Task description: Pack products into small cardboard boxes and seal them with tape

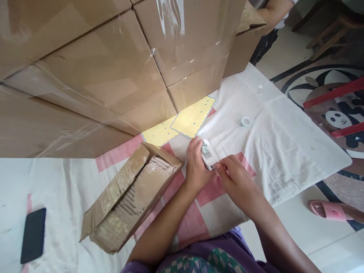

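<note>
A small white box (208, 153) with a green and grey printed patch is in my left hand (195, 163), fingers wrapped around its left side. My right hand (231, 172) pinches at the near right corner of the same box, thumb and forefinger together. Just beyond the hands lie two yellow sheets (193, 116) with wavy blue edges, partly overlapping on the cloth. To the left of my hands sits a worn, long cardboard box (136, 197), its flap partly raised and a row of thin brown edges showing in the gap.
Large taped cartons (108, 76) stand stacked along the far left. A roll of clear tape (246, 121) lies on the white cloth (273, 151) at right. A black phone (33, 235) rests at lower left. Another person's arm (274, 15) reaches over an open carton (241, 49).
</note>
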Demonstrator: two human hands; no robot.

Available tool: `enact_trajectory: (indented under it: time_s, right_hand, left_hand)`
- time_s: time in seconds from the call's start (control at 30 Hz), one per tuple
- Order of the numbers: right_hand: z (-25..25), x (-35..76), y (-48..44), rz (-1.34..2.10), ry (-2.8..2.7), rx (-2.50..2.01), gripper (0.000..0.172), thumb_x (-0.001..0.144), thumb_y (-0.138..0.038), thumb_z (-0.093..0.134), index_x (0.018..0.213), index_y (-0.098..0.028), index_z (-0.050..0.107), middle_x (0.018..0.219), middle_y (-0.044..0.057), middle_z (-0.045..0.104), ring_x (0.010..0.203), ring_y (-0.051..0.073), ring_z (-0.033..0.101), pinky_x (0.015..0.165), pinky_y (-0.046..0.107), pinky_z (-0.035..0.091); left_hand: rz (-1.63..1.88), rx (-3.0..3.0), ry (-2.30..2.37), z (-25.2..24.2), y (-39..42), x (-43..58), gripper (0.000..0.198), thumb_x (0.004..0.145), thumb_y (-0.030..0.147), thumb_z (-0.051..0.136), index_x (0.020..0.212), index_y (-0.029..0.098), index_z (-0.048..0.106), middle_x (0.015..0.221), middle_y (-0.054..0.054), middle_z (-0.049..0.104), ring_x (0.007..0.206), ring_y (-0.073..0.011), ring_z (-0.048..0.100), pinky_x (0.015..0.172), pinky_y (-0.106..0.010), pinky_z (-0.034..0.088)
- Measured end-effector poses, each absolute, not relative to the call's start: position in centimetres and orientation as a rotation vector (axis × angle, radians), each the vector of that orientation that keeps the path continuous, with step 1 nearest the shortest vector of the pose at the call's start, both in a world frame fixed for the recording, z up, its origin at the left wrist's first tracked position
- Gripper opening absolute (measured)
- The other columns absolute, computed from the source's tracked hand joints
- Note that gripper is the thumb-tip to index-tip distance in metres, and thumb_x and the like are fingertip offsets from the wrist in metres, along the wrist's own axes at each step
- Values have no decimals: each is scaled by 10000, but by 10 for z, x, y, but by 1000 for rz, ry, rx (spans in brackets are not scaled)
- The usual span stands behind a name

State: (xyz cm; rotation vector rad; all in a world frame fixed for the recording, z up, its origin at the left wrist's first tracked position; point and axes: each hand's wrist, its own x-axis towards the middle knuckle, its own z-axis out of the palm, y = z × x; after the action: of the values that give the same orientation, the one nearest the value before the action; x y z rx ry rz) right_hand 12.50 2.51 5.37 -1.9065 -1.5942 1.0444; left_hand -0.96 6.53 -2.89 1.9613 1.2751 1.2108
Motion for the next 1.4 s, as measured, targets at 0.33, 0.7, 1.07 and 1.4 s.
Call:
enact_trajectory:
  time_s: [0.33, 0.7, 1.07, 1.4]
  right_hand:
    - [60, 132, 19, 1296, -1504, -1981, 379, 991, -488, 507, 724, -221, 527, 662, -3, 559, 610, 162, 509, 551, 294, 318]
    - [33, 141, 21, 1565, -1246, -1638, 421, 919, -509, 543, 645, -190, 534, 610, -38, 369, 572, 109, 322, 539, 284, 229]
    - [19, 149, 19, 1634, -1215, -1462, 369, 953, -458, 566, 707, -186, 601, 659, -15, 478, 631, 129, 396, 586, 290, 287]
    - [11, 148, 21, 1598, -1243, -1527, 418, 912, -473, 579, 617, -191, 492, 608, -38, 368, 575, 104, 318, 548, 280, 228]
  left_hand:
    - [1132, 2022, 1272, -28, 65, -14, 974, 852, 599, 733, 1590, 235, 213, 1600, -233, 315, 1528, -385, 308, 1223, -587, 347]
    - [1121, 2067, 1287, -26, 65, -15, 1017, 819, 547, 790, 1589, 220, 211, 1588, -241, 348, 1519, -379, 339, 1210, -567, 375]
    - [1128, 2056, 1270, -29, 65, -16, 1055, 795, 622, 789, 1584, 212, 223, 1580, -248, 345, 1514, -388, 339, 1210, -570, 373]
    - [1136, 2085, 1286, -29, 64, -15, 1059, 788, 560, 825, 1581, 204, 220, 1572, -249, 361, 1516, -381, 343, 1214, -567, 381]
